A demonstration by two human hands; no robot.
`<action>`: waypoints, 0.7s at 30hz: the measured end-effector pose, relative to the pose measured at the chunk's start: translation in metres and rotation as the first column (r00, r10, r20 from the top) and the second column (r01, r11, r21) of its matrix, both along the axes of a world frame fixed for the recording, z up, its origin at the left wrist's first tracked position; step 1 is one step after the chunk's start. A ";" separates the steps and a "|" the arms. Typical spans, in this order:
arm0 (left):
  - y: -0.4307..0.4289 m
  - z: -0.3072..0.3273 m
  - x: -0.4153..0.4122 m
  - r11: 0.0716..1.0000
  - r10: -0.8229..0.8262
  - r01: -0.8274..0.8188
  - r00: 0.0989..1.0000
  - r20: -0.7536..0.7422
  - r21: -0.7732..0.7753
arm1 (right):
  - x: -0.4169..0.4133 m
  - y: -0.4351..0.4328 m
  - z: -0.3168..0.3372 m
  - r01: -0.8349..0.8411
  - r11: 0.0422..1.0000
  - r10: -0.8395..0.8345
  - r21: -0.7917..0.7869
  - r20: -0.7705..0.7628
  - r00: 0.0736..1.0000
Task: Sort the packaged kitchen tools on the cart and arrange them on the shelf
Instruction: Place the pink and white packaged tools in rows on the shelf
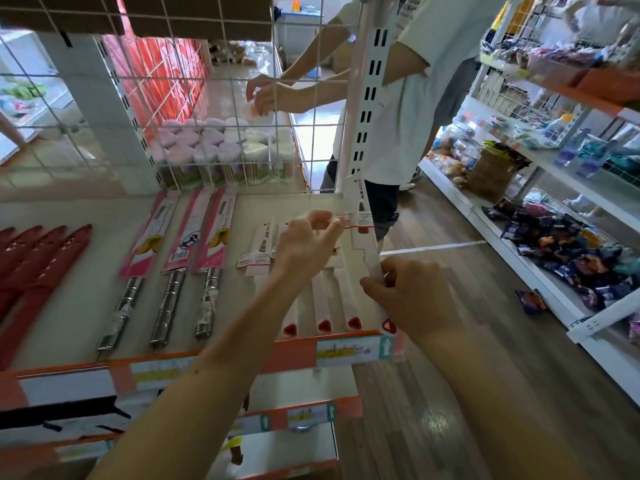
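Observation:
A white packaged knife [367, 252] with a red heart on its handle end lies at the right edge of the cream shelf [86, 271]. My right hand [412, 294] grips its handle part, and my left hand [308, 242] pinches the label end of its package near the shelf post. Three more white knives [323, 306] with red hearts lie side by side just left of it. Further left lie three steel-handled tools in pink card sleeves [173, 244], then several dark red tools [41, 261].
A white slotted upright post [365, 109] stands behind the held knife. A wire grid [207, 98] backs the shelf, with jars of cotton swabs [221, 150] behind it. Another person [408, 98] works beyond the post. Snack shelves [561, 244] line the aisle's right side.

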State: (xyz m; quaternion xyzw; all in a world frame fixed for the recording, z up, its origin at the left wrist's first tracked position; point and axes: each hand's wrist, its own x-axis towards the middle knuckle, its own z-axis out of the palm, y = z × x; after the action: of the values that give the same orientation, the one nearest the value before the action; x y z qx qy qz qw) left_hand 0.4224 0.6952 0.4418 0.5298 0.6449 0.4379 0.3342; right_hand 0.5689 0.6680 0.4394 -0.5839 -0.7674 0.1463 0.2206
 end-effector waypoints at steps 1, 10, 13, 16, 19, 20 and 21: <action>-0.003 0.000 -0.004 1.000 0.010 -0.007 0.993 -0.119 0.026 | 0.000 0.002 -0.001 -0.015 1.000 0.015 -0.004 -0.015 1.000; -0.034 -0.015 -0.022 0.996 0.019 0.055 0.678 -0.735 0.076 | 0.003 0.019 -0.019 -0.008 0.996 0.004 -0.088 -0.044 0.999; -0.036 -0.018 -0.024 0.997 -0.005 0.057 0.650 -0.760 0.042 | 0.003 0.026 -0.027 0.046 0.992 -0.046 -0.116 0.006 0.999; -0.037 -0.020 -0.022 0.998 -0.011 0.052 0.642 -0.767 0.030 | 0.000 0.030 -0.032 0.070 0.987 -0.066 -0.147 0.031 0.997; -0.037 -0.022 -0.020 0.998 -0.002 0.044 0.640 -0.768 0.034 | 0.000 0.030 -0.033 0.069 0.989 -0.066 -0.132 0.020 0.998; -0.037 -0.023 -0.019 0.998 0.000 0.044 0.641 -0.768 0.037 | 0.001 0.030 -0.033 0.060 0.990 -0.059 -0.128 0.014 0.998; -0.037 -0.024 -0.019 0.998 0.003 0.044 0.640 -0.768 0.040 | 0.001 0.028 -0.034 0.052 0.991 -0.052 -0.126 0.006 0.999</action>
State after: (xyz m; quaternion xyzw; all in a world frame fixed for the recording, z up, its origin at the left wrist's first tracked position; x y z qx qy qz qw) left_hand 0.4038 0.6583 0.4181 0.6817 0.7075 0.1854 0.0194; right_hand 0.5699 0.6961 0.4057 -0.6165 -0.7416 0.1878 0.1862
